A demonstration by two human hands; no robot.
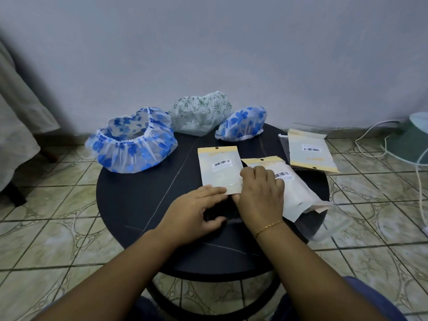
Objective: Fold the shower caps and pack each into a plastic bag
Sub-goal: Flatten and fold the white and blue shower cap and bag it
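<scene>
Three shower caps sit at the back of the round dark table [129,205]: a large blue-flowered cap [132,147] at the left, a green-patterned cap [200,114] in the middle and a smaller blue-flowered cap [242,123] at the right. A flat plastic bag [220,170] with a barcode label lies at the centre. My left hand [196,212] touches its lower edge with straight fingers. My right hand [261,195] rests on a bulging plastic bag [298,195] beside it, with its thumb at the flat bag's lower right corner. A third plastic bag [310,151] lies at the right edge.
The table stands on a tiled floor [58,205] close to a pale wall. White cables [370,144] and a pale green object [414,137] lie on the floor at the right. A cloth-covered piece of furniture [16,126] stands at the left.
</scene>
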